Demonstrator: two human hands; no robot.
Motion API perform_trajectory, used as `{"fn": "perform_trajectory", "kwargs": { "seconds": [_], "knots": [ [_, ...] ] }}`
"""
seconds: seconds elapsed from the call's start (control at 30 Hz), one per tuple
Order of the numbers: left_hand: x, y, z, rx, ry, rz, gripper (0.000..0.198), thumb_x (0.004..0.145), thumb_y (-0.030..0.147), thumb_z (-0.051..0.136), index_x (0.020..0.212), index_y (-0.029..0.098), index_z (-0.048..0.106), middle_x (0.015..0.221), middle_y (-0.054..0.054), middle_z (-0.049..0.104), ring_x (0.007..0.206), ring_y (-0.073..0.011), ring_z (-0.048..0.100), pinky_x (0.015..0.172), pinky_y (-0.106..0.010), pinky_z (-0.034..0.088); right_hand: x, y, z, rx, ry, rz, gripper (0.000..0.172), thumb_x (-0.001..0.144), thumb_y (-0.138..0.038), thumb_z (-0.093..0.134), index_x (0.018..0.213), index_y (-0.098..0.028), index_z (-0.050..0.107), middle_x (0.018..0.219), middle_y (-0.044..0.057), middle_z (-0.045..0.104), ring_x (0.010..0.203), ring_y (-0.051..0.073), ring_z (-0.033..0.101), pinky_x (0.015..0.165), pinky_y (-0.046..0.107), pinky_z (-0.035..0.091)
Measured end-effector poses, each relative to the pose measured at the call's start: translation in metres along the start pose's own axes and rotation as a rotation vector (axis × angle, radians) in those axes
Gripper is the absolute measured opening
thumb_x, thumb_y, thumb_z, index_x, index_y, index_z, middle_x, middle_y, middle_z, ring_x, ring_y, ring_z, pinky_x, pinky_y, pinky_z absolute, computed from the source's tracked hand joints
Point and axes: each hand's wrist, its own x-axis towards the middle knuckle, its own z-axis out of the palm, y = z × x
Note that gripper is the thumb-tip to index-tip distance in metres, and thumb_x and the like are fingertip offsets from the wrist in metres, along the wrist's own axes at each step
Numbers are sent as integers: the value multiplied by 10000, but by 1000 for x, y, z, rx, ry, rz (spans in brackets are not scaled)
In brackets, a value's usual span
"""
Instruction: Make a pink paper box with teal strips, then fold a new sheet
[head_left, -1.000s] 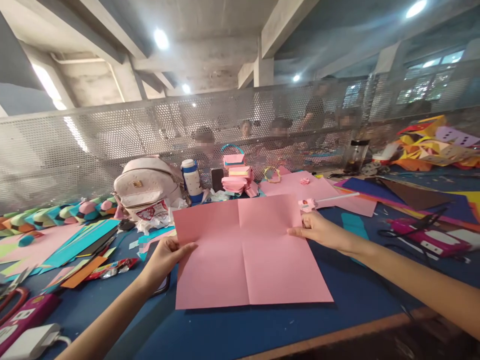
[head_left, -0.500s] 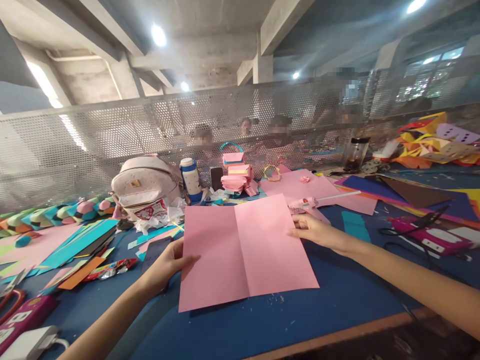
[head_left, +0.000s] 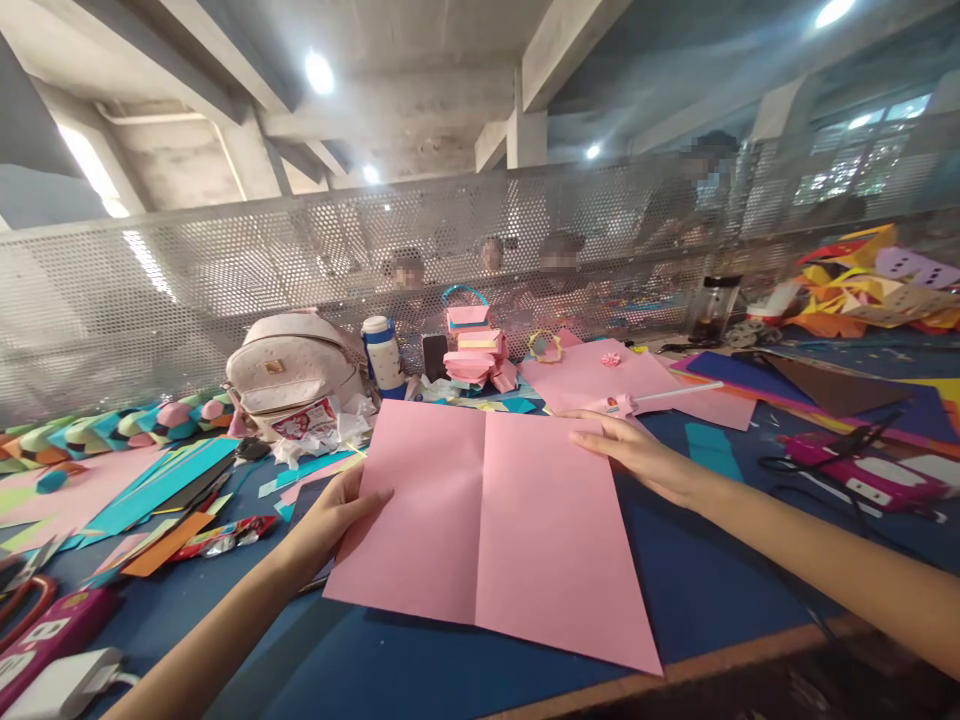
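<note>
Sheet: a pink sheet sits at the near middle of the desk, one sharp crease running from its near edge to its far edge; whether its left side is lifted is hard to tell.
Left hand: the left hand pinches the sheet's left edge, thumb on top; the fingers beneath are hidden by the paper.
Right hand: the right hand lies flat with fingers stretched out, its tips on the sheet's far right corner, gripping nothing.
Cut off: both forearms leave the picture at the near edge.
Under the sheet: a dark flat thing by the left hand is mostly covered and cannot be identified.
Desk: matte dark blue top with a brown near rim, littered with paper scraps.
Near things: a pink glue gun just beyond the right hand; teal paper strips to the left.
Far things: a pale quilted backpack, a white and blue bottle, a stack of folded pink paper.
Room: a perforated metal screen behind the desk; people beyond it are blurred; bare concrete beams and round lights overhead.
</note>
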Motion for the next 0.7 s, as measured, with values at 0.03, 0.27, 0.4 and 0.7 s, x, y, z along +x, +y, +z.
{"fn": "perform_trajectory", "kwargs": {
  "seconds": [0.03,0.27,0.4,0.7],
  "knots": [
    [0,1,2,15,26,-2,604,781,330,779,1306,154,538,1183,-145,700,955,-307,720,750,-346,596,0,0,1,36,-30,26,559,834,-490,676,1307,-206,584,1233,109,661,1158,301,614,987,432,507],
    [9,-25,0,204,-13,108,817,873,348,647,1539,241,186,1458,-198,478,1213,-363,588,891,-443,555,7,18,0,-258,-48,35,437,691,-443,768,1012,-155,698,900,69,730,906,268,671,837,368,549],
    [20,-30,3,961,208,551,888,882,152,572,1557,343,27,1645,-91,49,1494,-322,124,1156,-535,262,13,27,-2,-470,32,34,326,670,-474,743,746,-170,652,681,32,661,723,240,631,626,297,507],
    [86,2,36,1623,-213,426,569,814,211,716,1355,252,545,1352,-67,614,1250,-270,570,1053,-401,438,29,21,18,-514,-100,-37,289,779,-439,615,753,-157,670,620,-1,621,604,187,579,532,267,435]
  ]
}}
